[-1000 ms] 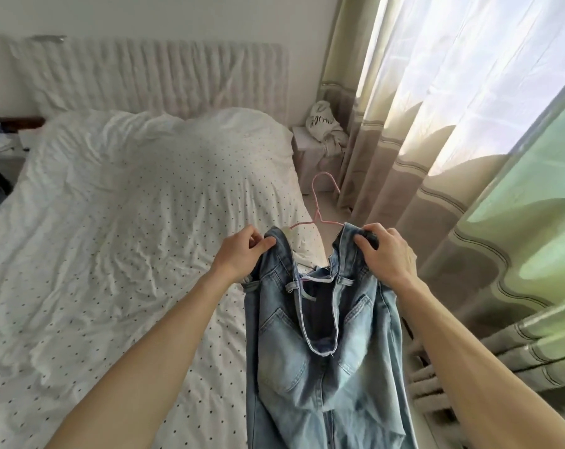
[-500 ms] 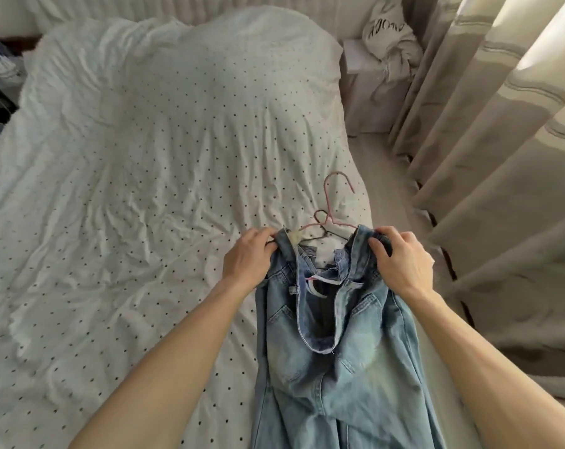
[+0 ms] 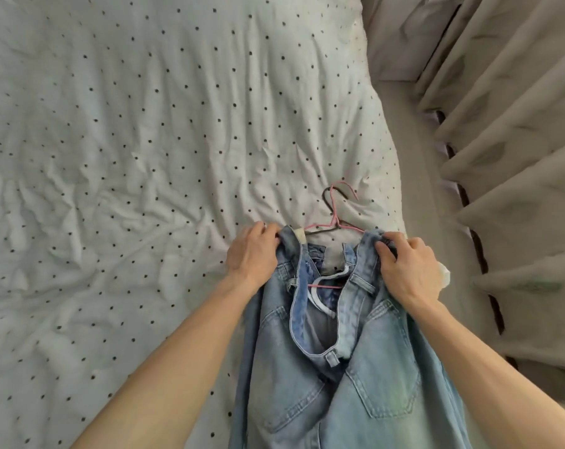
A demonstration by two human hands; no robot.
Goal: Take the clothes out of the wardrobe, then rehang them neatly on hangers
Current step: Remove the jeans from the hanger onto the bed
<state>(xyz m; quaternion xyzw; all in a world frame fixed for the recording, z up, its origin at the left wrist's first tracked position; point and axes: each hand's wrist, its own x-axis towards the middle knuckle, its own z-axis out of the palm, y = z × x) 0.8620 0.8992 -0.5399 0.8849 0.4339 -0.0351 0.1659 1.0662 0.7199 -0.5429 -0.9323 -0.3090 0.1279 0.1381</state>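
Wide bedspread (image 3: 119,163) free on L; hanger (image 3: 334,213) just ahead, curtain (image 3: 517,150) crowds R.

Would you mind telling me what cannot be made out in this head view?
All head view.
- Pink hanger: shoulders and bar mostly hidden inside the jeans waistband.
- Jeans legs: cut off by the bottom edge.
- Left hand and right hand: some fingers partly hidden by the denim they grip.
- Dark outline beside the hook: shadow or second hanger, unclear.

Dotted white bed (image 3: 145,157) bears jeans (image 3: 355,367) and pink hanger (image 3: 334,218).
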